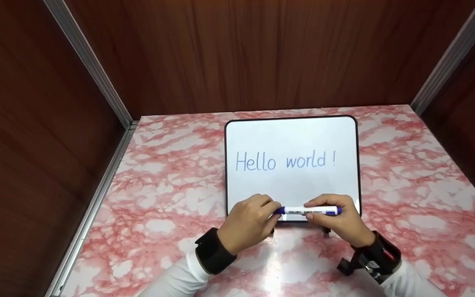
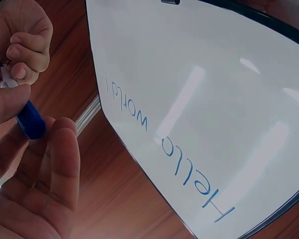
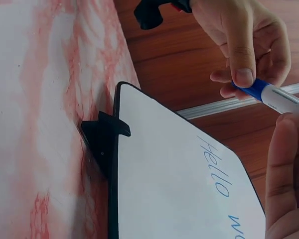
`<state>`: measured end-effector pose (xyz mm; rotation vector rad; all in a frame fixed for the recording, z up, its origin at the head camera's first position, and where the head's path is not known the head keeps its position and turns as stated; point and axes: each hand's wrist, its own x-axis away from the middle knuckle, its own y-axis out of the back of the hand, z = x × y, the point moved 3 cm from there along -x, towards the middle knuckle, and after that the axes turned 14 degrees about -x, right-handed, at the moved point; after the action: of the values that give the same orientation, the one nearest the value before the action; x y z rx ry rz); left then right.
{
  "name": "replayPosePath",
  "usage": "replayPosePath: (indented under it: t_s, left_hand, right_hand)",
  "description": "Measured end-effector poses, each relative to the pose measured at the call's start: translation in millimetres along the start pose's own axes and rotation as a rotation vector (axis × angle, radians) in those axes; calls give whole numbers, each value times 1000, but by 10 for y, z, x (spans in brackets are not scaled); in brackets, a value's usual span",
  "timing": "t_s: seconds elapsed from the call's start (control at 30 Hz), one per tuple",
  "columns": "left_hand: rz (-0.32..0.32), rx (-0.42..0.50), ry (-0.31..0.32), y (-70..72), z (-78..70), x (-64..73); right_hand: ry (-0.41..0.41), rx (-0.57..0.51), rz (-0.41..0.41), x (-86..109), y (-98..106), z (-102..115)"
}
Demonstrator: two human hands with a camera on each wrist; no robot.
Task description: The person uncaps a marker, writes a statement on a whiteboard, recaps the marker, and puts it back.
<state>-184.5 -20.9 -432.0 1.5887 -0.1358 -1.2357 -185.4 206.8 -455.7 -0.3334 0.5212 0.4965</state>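
Between both hands, a white marker (image 1: 297,210) with blue ends lies level in front of the lower part of a whiteboard (image 1: 291,136). My left hand (image 1: 252,220) pinches the blue cap (image 2: 31,122) at its left end between thumb and fingers. My right hand (image 1: 340,218) holds the white barrel (image 3: 284,102) near the other end, thumb below and fingers above. Cap and barrel are joined in line. "Hello world!" is handwritten in blue (image 1: 285,161) across the middle of the board, which has a thin black frame.
Small black stand feet (image 3: 102,139) support the board's lower edge. It stands on a red-and-white marbled table (image 1: 171,198). Dark wood panels (image 1: 237,53) with metal corner strips (image 1: 93,62) close off the back and sides. Black wrist straps (image 1: 215,251) sit on both forearms.
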Motion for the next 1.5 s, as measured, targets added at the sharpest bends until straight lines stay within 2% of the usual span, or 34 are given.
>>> replayPosePath:
  t_s: [0.1, 0.23, 0.33, 0.43, 0.6, 0.73, 0.83, 0.93, 1.17, 1.3, 1.5]
  left_hand:
    - [15, -9, -4, -15, 9, 17]
    - [43, -13, -5, -42, 22, 36]
    - [59, -20, -10, -41, 22, 36]
    - [73, -27, -22, -33, 16, 26]
    - [94, -35, -60, -30, -10, 8]
    - [109, -39, -121, -23, -32, -3]
    - [101, -52, -171, -12, -33, -9]
    - [67, -76, -217, 1, -31, -18]
    - [-36, -125, -297, 42, -61, -36]
    - [-67, -176, -344, 42, -79, -30]
    - [-94, -235, -387, 27, -104, -4]
  right_hand:
    - [-32, 81, -8, 2, 32, 7]
    - [-157, 203, -40, -6, 51, 13]
    - [-212, 315, -21, -17, 27, 21]
    - [-134, 488, 65, -39, -43, 51]
    - [103, 807, 213, -77, -196, 117]
    - [233, 925, 283, -87, -262, 140]
    - [286, 934, 313, -86, -275, 148]
    - [298, 909, 331, -86, -281, 159]
    - [235, 818, 330, -108, -272, 190]
    - [198, 780, 325, -97, -255, 184]
    - [194, 718, 325, -68, -254, 169]
